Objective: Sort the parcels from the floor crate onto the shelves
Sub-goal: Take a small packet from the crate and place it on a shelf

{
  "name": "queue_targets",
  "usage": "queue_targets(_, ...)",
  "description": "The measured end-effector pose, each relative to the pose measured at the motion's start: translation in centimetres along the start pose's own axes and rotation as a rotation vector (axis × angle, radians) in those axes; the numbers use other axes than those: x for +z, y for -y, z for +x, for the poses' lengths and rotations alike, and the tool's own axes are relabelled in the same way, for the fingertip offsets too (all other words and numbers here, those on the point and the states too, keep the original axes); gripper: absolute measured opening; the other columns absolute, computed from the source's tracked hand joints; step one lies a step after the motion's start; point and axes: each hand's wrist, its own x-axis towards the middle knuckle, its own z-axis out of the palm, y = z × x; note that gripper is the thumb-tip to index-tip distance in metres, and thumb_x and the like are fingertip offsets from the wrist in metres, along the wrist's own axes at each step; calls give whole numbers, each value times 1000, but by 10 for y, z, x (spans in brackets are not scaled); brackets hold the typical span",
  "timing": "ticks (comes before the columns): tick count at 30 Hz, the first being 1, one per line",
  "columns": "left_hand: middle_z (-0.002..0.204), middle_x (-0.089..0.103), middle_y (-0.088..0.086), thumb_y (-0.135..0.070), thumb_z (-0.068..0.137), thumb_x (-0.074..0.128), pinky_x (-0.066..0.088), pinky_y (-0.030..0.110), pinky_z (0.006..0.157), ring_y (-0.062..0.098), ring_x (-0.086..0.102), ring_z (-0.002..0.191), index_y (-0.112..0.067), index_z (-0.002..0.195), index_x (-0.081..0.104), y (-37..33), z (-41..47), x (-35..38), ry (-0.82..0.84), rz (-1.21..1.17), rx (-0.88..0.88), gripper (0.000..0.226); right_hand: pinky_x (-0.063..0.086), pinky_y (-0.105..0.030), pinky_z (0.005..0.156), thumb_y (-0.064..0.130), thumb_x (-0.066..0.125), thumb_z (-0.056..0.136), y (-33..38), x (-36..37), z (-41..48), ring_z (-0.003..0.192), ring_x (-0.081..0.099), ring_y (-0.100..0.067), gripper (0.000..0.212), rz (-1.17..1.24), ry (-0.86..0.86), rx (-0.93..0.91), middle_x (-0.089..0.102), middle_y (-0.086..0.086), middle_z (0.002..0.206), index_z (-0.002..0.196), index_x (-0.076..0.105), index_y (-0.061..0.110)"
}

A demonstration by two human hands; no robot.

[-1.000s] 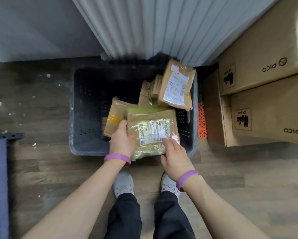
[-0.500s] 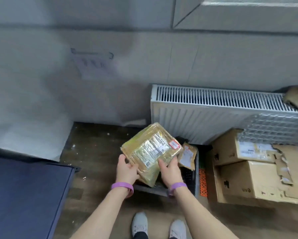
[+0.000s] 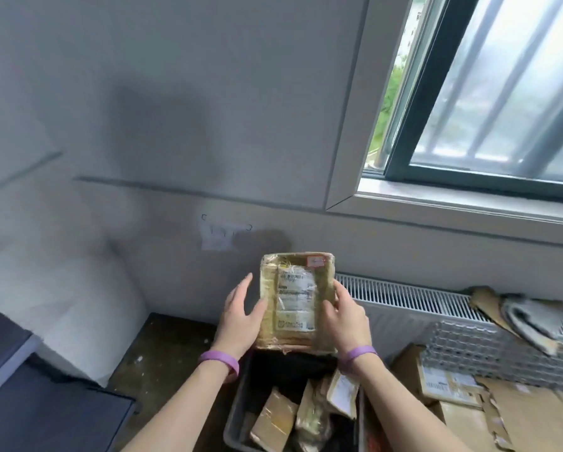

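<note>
A tan parcel (image 3: 295, 300) wrapped in clear film, with a white label and a small red sticker at its top, stands upright in the air above the crate. My left hand (image 3: 241, 316) holds its left edge with the thumb on the front. My right hand (image 3: 345, 316) grips its right edge, fingers curled over it. Below them sits the dark grey floor crate (image 3: 237, 415), with several brown parcels (image 3: 275, 419) lying in it. No shelves are in view.
A white radiator (image 3: 404, 298) runs along the wall under a window (image 3: 488, 93). Cardboard boxes (image 3: 462, 406) with torn card and a honeycomb sheet stand at the right. A dark blue surface (image 3: 45, 409) lies at the lower left. Dark wood floor (image 3: 162, 363) surrounds the crate.
Both hands lifted the film-wrapped parcel out of the crate and raised it, turning it from tilted to upright. The view swung up from the floor to the wall and window.
</note>
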Motion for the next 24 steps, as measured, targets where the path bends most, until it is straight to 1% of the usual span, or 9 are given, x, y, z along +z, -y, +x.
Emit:
queue_targets(2, 133, 38, -27, -30, 96, 49, 30, 25, 105, 1, 36, 126, -48, 141, 28, -19, 0, -3, 87, -4, 71, 53, 48, -34, 78, 30, 46, 92, 7, -9, -4, 93, 65, -27, 45, 1, -23, -63, 72, 1, 97, 134, 40, 47)
queue_targets(7, 125, 45, -34, -16, 97, 46, 36, 21, 97, -3, 46, 113, -62, 133, 27, -43, -11, -6, -6, -17, 179, 62, 45, -27, 72, 27, 53, 92, 19, -24, -15, 91, 68, -21, 50, 111, -123, -156, 74, 6, 99, 136, 40, 47)
queue_targets(11, 136, 42, -26, -8, 97, 45, 33, 23, 104, 1, 41, 125, -46, 141, 31, -57, -12, -8, -27, -86, 220, 60, 41, -23, 70, 30, 54, 95, 26, -33, -13, 96, 68, -18, 54, 111, -153, -196, 73, 7, 105, 143, 33, 43)
queue_targets(15, 146, 36, -19, -5, 97, 44, 28, 32, 113, 3, 34, 131, -39, 144, 30, -59, -9, -14, -53, -102, 246, 60, 47, -30, 75, 29, 54, 95, 33, -32, -13, 100, 67, -22, 53, 116, -153, -209, 73, 3, 106, 143, 34, 44)
queue_targets(17, 139, 39, -23, -5, 97, 43, 36, 24, 105, -4, 39, 123, -42, 143, 29, -58, -9, -20, -68, -111, 242, 60, 46, -30, 74, 30, 53, 95, 40, -28, -14, 98, 68, -22, 52, 114, -151, -225, 73, 4, 105, 141, 35, 46)
queue_targets(19, 126, 46, -27, -6, 99, 40, 47, 10, 83, -15, 49, 104, -43, 141, 28, -50, -10, -27, -92, -146, 199, 57, 46, -29, 71, 31, 52, 96, 50, -19, -15, 95, 68, -20, 51, 109, -139, -246, 74, 5, 103, 140, 35, 50)
queue_targets(20, 121, 48, -26, -9, 99, 39, 47, 8, 72, -15, 52, 95, -43, 140, 27, -44, -11, -31, -111, -156, 166, 54, 46, -29, 68, 33, 52, 96, 56, -14, -16, 92, 69, -19, 51, 110, -132, -261, 74, 6, 101, 139, 34, 54)
queue_targets(22, 120, 50, -18, -15, 100, 37, 43, 13, 69, -7, 54, 93, -40, 138, 27, -28, -14, -46, -181, -141, 117, 46, 50, -31, 68, 35, 52, 96, 70, 1, -19, 90, 69, -17, 53, 118, -107, -310, 74, 6, 100, 135, 29, 63)
queue_targets(24, 121, 51, -17, -18, 100, 38, 43, 20, 75, 3, 54, 101, -38, 137, 29, -13, -19, -66, -265, -108, 97, 43, 53, -34, 72, 36, 51, 96, 83, 19, -23, 92, 69, -18, 56, 128, -55, -372, 74, 4, 101, 132, 24, 68)
